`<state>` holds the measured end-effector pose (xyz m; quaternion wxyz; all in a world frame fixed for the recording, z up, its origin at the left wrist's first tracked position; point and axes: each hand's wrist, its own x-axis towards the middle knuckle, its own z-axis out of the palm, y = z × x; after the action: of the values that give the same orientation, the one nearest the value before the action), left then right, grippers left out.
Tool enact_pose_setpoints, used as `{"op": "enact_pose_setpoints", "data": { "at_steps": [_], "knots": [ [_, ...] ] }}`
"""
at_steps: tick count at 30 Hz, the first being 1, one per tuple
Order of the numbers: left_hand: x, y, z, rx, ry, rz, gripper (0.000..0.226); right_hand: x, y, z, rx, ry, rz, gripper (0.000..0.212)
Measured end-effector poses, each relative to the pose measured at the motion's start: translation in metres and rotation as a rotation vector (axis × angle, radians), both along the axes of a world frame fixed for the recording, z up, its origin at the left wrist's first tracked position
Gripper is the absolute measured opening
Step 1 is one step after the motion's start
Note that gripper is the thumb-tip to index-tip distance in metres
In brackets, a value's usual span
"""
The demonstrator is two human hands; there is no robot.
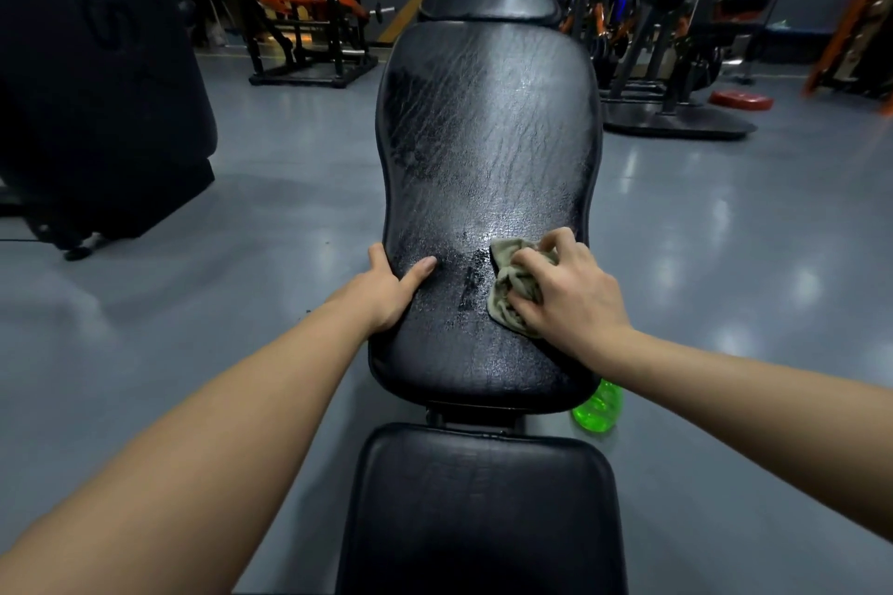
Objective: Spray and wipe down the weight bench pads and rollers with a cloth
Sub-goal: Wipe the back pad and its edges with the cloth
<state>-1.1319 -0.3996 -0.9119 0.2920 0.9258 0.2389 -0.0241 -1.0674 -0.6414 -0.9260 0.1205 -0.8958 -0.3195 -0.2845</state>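
R hand (pixel 563 287) grips bunched tan cloth (pixel 514 285), pressing it on lower part of black back pad (pixel 488 135). L hand (pixel 394 287) holds pad's left edge, thumb on top. Wet patches btwn hands. Seat pad (pixel 481 507) nearest camera; green spray bottle (pixel 598 407) on floor (pixel 725 280), right of bench.

The left hand (pixel 389 290) and right hand (pixel 572 292) were seen bare; behind each grip, the forearms (pixel 217 425) were uncovered too.
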Motion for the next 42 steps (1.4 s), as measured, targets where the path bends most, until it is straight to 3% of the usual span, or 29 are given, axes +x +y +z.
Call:
{"op": "enact_pose_setpoints", "data": {
  "at_steps": [7,10,15,19,21,29,34,42],
  "knots": [
    [0.002,0.003,-0.006,0.017,0.01,0.004,0.098,-0.008,-0.002,-0.006,0.023,-0.108,0.142,0.034],
    [0.003,0.003,-0.004,0.01,0.007,0.005,0.097,-0.021,-0.001,-0.012,0.012,-0.072,0.177,0.029],
    [0.003,0.004,-0.005,-0.001,0.007,-0.003,0.097,-0.004,-0.006,-0.002,-0.195,-0.205,0.336,0.031],
    [0.004,0.004,-0.005,-0.001,0.002,-0.013,0.095,0.052,-0.014,0.029,-0.052,-0.159,-0.012,0.041],
    [0.004,0.004,-0.005,-0.004,-0.004,-0.013,0.093,0.059,-0.014,0.029,-0.016,-0.116,-0.066,0.042],
    [0.005,0.005,-0.007,-0.007,-0.009,-0.021,0.095,-0.03,-0.004,-0.005,-0.201,-0.112,0.486,0.034],
    [0.005,0.005,-0.007,0.006,-0.008,-0.01,0.098,-0.023,0.007,-0.006,-0.389,-0.117,0.657,0.038],
    [0.004,0.004,-0.004,-0.017,-0.007,-0.003,0.095,0.051,0.011,0.022,-0.048,-0.165,0.284,0.042]
  ]
}}
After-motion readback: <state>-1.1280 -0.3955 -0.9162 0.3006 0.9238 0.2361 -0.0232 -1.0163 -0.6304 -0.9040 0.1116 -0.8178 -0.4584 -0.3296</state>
